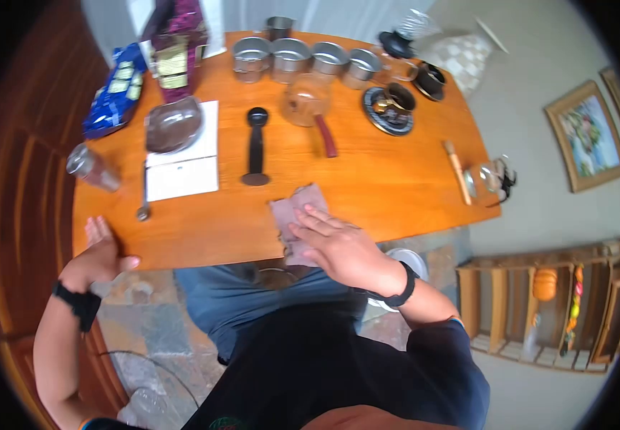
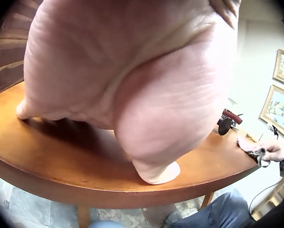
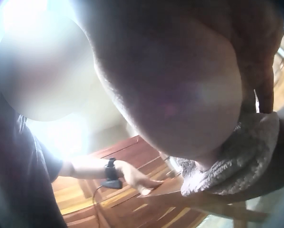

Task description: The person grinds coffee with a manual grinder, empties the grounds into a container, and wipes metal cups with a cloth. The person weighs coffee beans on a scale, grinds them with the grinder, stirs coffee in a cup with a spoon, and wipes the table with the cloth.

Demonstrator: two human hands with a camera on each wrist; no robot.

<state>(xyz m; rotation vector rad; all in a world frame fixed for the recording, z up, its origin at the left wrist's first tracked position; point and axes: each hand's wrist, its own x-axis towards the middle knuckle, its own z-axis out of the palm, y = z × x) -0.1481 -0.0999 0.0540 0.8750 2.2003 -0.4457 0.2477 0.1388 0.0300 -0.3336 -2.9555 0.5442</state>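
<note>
My right hand (image 1: 345,247) lies over a greyish-pink cloth (image 1: 287,215) at the table's near edge, its fingers stretched out and pressing down on it. In the right wrist view the cloth (image 3: 237,171) shows bunched under the palm. My left hand (image 1: 98,258) rests on the table's left front corner, thumb spread from the fingers and holding nothing. The left wrist view shows its palm (image 2: 127,76) raised above the wooden tabletop (image 2: 75,161), with fingertips and thumb touching the wood. Beyond the cloth lies a black-handled scoop-like tool (image 1: 256,143).
A glass pot (image 1: 306,100) with a red handle stands mid-table, before several metal cups (image 1: 290,57). An open notebook (image 1: 181,175) bears a glass dish (image 1: 174,125). A clear tumbler (image 1: 93,168), a brush (image 1: 457,172), a cup on a saucer (image 1: 388,129) and shiny bags (image 1: 116,89) stand around.
</note>
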